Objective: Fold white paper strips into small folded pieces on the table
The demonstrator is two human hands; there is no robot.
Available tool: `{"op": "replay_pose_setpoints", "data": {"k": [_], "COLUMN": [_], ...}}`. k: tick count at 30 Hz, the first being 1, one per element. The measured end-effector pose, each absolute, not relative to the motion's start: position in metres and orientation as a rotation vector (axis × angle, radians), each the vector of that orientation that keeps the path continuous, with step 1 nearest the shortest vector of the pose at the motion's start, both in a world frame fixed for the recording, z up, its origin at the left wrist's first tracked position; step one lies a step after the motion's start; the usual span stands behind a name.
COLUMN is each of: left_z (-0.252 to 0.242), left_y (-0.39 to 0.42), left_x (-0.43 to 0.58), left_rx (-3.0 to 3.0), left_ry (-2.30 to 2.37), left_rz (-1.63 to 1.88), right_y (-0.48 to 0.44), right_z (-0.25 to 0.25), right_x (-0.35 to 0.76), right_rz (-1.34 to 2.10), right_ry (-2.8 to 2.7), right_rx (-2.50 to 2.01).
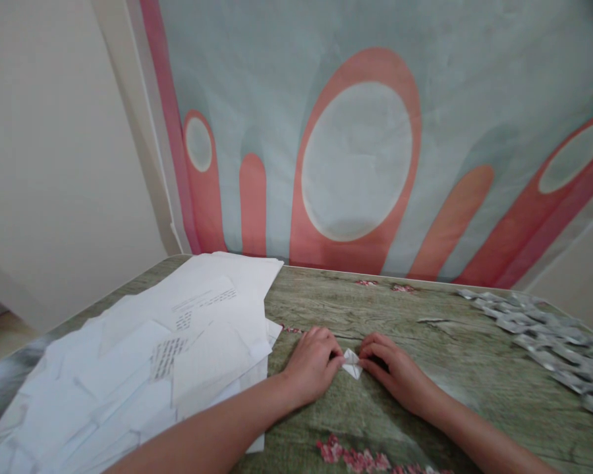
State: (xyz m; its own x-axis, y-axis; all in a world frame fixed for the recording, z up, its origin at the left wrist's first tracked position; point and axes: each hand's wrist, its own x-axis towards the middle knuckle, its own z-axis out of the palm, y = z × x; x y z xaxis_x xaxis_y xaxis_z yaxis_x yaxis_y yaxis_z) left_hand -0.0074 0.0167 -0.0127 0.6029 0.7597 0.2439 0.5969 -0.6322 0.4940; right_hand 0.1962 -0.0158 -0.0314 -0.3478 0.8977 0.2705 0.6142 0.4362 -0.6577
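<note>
A small folded piece of white paper [352,365] lies between my two hands, just above or on the wood-patterned table [321,421]; I cannot tell which. On its left corner, the thumb and fingers of my left hand [315,362] are pinched. My right hand [393,368] pinches the opposite corner between thumb and forefinger. Faint crease lines show on the paper. To the left of my left hand spreads a large heap of white paper sheets [123,355], some with printed text.
Several rows of folded grey-white paper pieces [548,336] lie along the table's right side. Behind the table's far edge hangs a grey-blue and red patterned backdrop [356,164]. A pale wall [54,164] stands at the left. Pink flower prints [353,455] mark the tabletop.
</note>
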Motion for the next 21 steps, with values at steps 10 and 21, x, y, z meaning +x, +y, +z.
{"op": "replay_pose_setpoints", "data": {"k": [10,21], "left_z": [-0.0081,-0.0070], "left_y": [0.0229,0.0159], "left_x": [-0.0124,-0.0097], "left_rx": [2.471,2.509], "left_ry": [1.058,1.128], "left_rz": [0.568,0.558], "right_y": [-0.0150,-0.0168], "right_z": [-0.0298,-0.0258], "right_x": [0.1934,0.1989], "right_rz": [0.560,0.688], "right_ry": [-2.079,-2.053], "right_rx": [-1.279,-1.242]}}
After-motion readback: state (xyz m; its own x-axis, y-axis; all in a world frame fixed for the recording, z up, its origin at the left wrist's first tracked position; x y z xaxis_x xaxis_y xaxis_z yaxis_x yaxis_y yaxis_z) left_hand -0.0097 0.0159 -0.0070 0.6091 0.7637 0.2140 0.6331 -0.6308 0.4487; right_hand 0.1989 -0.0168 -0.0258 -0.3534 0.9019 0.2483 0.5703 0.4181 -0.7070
